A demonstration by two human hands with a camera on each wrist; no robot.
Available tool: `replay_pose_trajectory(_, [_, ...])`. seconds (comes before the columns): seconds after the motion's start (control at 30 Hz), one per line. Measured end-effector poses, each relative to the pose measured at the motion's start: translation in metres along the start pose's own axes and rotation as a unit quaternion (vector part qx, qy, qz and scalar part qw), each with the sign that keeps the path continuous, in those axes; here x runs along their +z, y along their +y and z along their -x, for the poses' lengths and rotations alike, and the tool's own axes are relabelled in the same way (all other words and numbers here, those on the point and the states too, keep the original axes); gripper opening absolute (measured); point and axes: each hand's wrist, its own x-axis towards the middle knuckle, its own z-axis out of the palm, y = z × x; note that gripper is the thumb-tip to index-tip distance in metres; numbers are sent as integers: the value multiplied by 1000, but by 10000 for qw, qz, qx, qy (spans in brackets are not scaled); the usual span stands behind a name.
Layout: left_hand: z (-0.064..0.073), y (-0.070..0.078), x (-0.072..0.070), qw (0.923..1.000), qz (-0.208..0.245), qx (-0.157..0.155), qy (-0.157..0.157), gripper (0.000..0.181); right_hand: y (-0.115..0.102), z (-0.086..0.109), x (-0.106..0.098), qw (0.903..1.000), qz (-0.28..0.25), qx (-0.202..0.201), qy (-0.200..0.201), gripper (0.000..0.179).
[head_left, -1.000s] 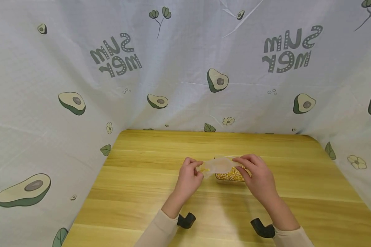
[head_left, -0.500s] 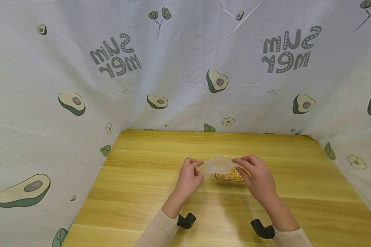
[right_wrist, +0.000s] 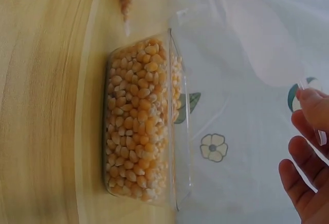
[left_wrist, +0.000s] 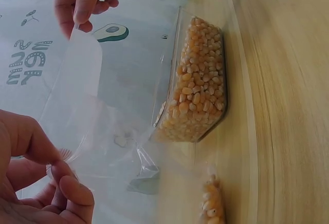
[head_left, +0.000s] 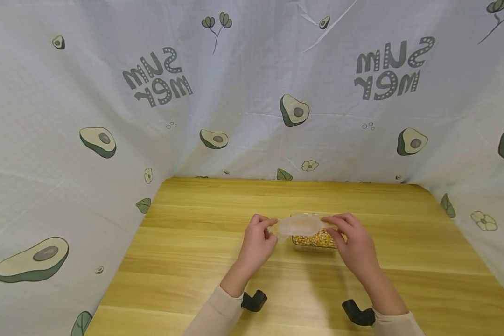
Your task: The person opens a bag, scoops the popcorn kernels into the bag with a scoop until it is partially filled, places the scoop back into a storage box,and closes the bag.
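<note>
Between thumb and fingers my left hand (head_left: 257,239) pinches the upper edge of a clear plastic bag (left_wrist: 146,157). The bag hangs down, with corn kernels (left_wrist: 212,203) gathered in its bottom. My right hand (head_left: 357,242) pinches the handle of a milky, translucent plastic scoop (right_wrist: 264,39). The scoop's bowl points left, its tip at the bag's upper part, and no kernels show on it. Behind and below it stands a clear rectangular container (head_left: 315,248) filled with corn kernels (right_wrist: 136,121). In the head view, the scoop covers part of the container.
The container rests on a wooden tabletop (head_left: 193,266). A pale curtain (head_left: 252,93) printed with avocados hangs behind and at both sides. Black curved pieces (head_left: 255,301) are worn at both wrists.
Yellow kernels seen at the scoop's left end one second ago no longer show there. My right hand and the scoop have shifted slightly right; my left hand has stayed nearly still.
</note>
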Motion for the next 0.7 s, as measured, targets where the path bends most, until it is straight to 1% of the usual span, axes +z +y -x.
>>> replay_pose_trajectory(0.17, [-1,-1,0,9992,371,-86,-70,41,7,5,-3,9976,-455,522,102,33])
replay_pose_trajectory(0.27, [-1,-3,0,9982,573,-144,-126,42,13,8,-4,9953,-603,738,186,33])
replay_pose_trajectory(0.37, [-1,-5,0,9979,600,-177,-173,41,17,10,-5,9941,-588,889,198,32])
replay_pose_trajectory(0.5, [-1,-6,-1,9981,549,-191,-202,41,22,13,-8,9911,-608,1176,110,28])
replay_pose_trajectory(0.6, [-1,-8,-1,9983,531,-176,-191,41,26,17,-10,9885,-618,1381,60,26])
replay_pose_trajectory(0.7, [-1,-9,-1,9985,500,-178,-165,41,30,20,-12,9869,-521,1524,47,25])
